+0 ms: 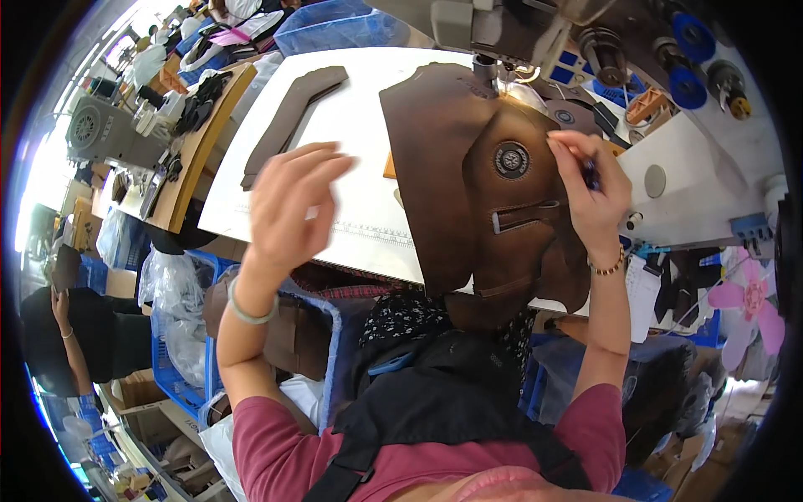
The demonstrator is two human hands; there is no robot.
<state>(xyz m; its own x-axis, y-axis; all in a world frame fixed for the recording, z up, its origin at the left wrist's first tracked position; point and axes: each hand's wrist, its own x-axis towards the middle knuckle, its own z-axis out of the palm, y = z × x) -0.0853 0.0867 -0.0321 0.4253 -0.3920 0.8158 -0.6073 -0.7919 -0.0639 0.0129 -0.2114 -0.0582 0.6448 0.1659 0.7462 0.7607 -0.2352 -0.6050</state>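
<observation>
A dark brown leather piece hangs over the front edge of the white sewing table. It bears a round black badge and a stitched slot with a strap-like strip below that. My right hand is closed in a pinch at the leather's right edge, beside the badge; a small dark bluish thing shows inside the palm, too hidden to name. My left hand is raised over the table, left of the leather, slightly blurred, with fingers apart and nothing in it. The sewing machine head stands over the leather's far edge.
A folded brown leather strip lies at the table's far left. Thread spools and a pink fan are at the right. Blue crates stand below the table. Another machine and a person's arm are at the left.
</observation>
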